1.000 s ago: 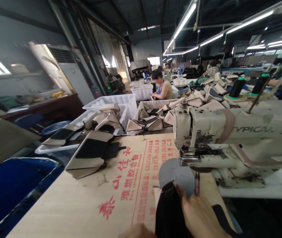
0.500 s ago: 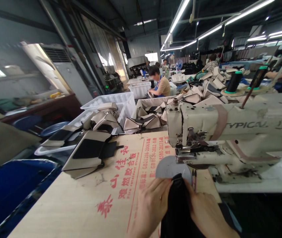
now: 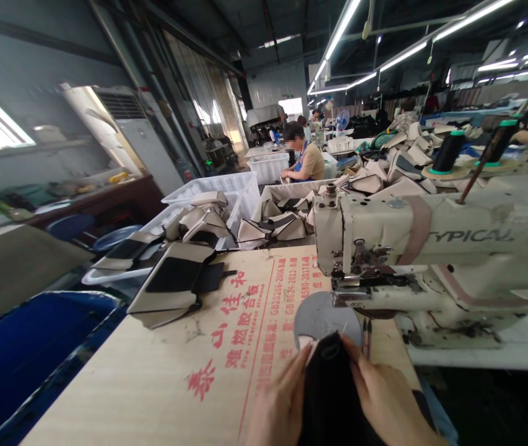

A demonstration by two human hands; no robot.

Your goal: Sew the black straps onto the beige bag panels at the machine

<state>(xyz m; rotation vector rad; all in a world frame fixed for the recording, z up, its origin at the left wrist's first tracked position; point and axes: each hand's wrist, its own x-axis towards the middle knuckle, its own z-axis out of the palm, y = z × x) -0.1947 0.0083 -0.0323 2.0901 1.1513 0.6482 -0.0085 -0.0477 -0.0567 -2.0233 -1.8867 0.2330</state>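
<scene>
Between my two hands is a black fabric piece (image 3: 331, 396), its top end near a grey round plate (image 3: 324, 316) on the table. My left hand (image 3: 280, 396) grips its left edge, where a small pale strip shows by the fingertips. On the other edge, my right hand (image 3: 379, 390) pinches the fabric with thumb and fingers. Just beyond the plate stands a cream sewing machine (image 3: 375, 229), its needle area apart from the fabric. The lower part of the fabric runs out of view.
A beige and black sewn piece (image 3: 173, 282) lies on the plywood table (image 3: 152, 371). Behind it, white crates (image 3: 242, 214) hold similar pieces. A blue bin (image 3: 45, 359) stands at left. Black thread spools (image 3: 448, 152) top the machine. A co-worker (image 3: 307, 158) sits farther back.
My hands have spread slightly apart on the black fabric, and its top end has opened out flatter. The view has turned a little to the left.
</scene>
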